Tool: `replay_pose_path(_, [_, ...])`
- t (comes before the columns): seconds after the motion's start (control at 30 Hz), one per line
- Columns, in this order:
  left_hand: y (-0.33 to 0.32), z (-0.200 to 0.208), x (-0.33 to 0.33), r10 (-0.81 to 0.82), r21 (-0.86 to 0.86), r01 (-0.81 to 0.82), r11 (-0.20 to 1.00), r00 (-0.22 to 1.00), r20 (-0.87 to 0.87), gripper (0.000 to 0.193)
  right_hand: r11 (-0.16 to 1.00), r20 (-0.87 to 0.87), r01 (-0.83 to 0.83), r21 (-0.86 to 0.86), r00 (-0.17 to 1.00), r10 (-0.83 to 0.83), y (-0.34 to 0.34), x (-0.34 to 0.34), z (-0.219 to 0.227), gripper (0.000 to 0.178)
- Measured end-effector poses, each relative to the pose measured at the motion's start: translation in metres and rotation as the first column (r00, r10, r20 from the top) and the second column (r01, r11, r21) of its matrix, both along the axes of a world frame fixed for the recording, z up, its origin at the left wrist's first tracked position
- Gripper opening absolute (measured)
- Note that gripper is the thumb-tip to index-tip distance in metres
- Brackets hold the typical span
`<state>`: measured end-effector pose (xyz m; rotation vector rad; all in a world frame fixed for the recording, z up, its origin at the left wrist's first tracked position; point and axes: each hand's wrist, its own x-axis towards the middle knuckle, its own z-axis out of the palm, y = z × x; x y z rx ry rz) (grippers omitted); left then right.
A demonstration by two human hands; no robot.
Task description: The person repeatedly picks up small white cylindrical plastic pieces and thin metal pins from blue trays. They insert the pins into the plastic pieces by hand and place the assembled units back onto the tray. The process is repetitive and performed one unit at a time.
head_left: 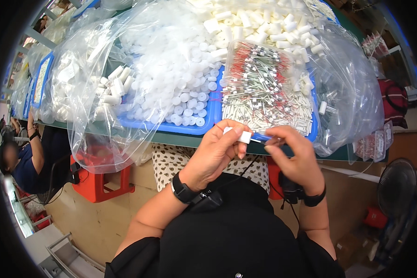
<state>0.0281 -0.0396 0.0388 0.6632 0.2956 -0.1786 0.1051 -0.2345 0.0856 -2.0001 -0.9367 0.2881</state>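
My left hand (pixel 216 150) is closed, its thumb and fingers pinching a short white plastic sleeve (pixel 243 136) over the table's front edge. My right hand (pixel 297 155) is closed too, pinching a slim blue piece (pixel 260 137) whose near end meets the sleeve's open end. Whether the blue piece reaches inside the sleeve, I cannot tell. Just beyond both hands stands a clear box (pixel 234 99) with many red-and-white wired parts and small white tubes.
A blue tray (pixel 207 126) with translucent white discs (pixel 189 112) lies left of the box. White foam-like cylinders (pixel 273 28) are heaped behind. Clear bags (pixel 347 102) flank both sides. A red stool (pixel 97 185), a black fan (pixel 397 181) and a seated person (pixel 30 162) are nearby.
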Motion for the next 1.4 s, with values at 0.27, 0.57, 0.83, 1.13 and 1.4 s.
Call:
replay_pose_path(0.27, [0.006, -0.011, -0.003, 0.140, -0.028, -0.139, 0.990, 0.989, 0.052, 0.021, 0.985, -0.124, 0.143, 0.098, 0.984, -0.130, 0.015, -0.012, -0.026, 0.029])
replay_pose_path(0.57, [-0.005, -0.010, -0.005, 0.166, 0.166, -0.190, 0.968, 0.975, 0.149, 0.018, 0.987, -0.275, 0.126, 0.101, 0.957, -0.094, 0.026, -0.022, -0.029, 0.029])
replay_pose_path(0.83, [-0.002, -0.011, -0.010, -0.140, 0.633, -0.155, 0.758, 0.910, 0.391, 0.046, 0.984, 0.052, -0.092, 0.149, 0.995, 0.085, 0.034, -0.019, -0.031, 0.025])
replay_pose_path(1.13, [-0.004, -0.011, -0.011, -0.073, 0.163, 0.033, 0.986, 0.966, 0.249, 0.047, 0.985, 0.119, -0.067, 0.158, 0.992, 0.049, 0.047, -0.026, -0.041, 0.027])
replay_pose_path(1.4, [0.001, -0.012, -0.007, -0.027, -0.210, 0.068, 0.975, 0.981, 0.194, 0.052, 0.996, 0.375, -0.053, 0.078, 0.927, 0.020, 0.049, -0.013, -0.038, 0.024])
